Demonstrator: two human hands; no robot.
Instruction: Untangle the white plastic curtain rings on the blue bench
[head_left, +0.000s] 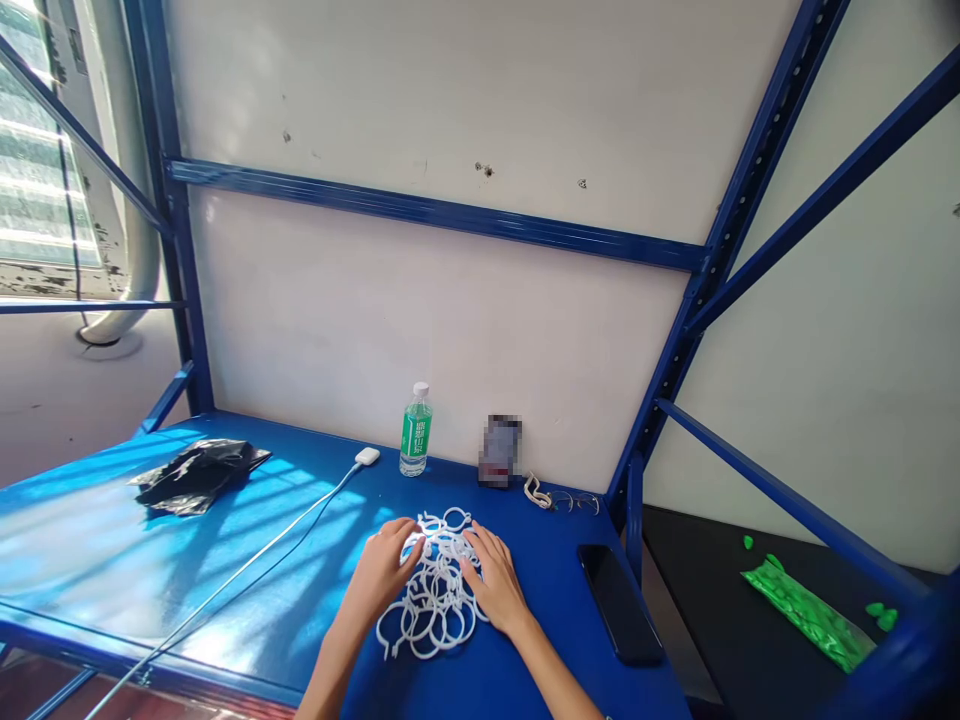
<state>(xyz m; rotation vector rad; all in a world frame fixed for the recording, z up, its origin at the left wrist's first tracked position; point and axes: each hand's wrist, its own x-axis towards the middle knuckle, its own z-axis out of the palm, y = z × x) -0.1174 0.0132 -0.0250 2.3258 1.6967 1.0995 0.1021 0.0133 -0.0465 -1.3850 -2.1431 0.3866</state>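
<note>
A loose pile of white plastic rings (436, 598), like curtain rings, lies on the blue tabletop (315, 590). Some of them show a gap with small knobs at the ends. My left hand (386, 560) rests against the pile's left side, fingers stretched out and touching the upper rings. On the right side, my right hand (493, 578) lies with its fingers spread over the edge of the pile. Neither hand is closed around a ring. Parts of the pile under the fingertips are hidden.
Behind the rings stand a green-labelled water bottle (415, 435) and a blurred upright phone-like object (500, 452). Glasses (576, 501) lie beside it. A black phone (619, 605) is at right. A white charger cable (262, 550) and black plastic bag (199, 475) lie at left.
</note>
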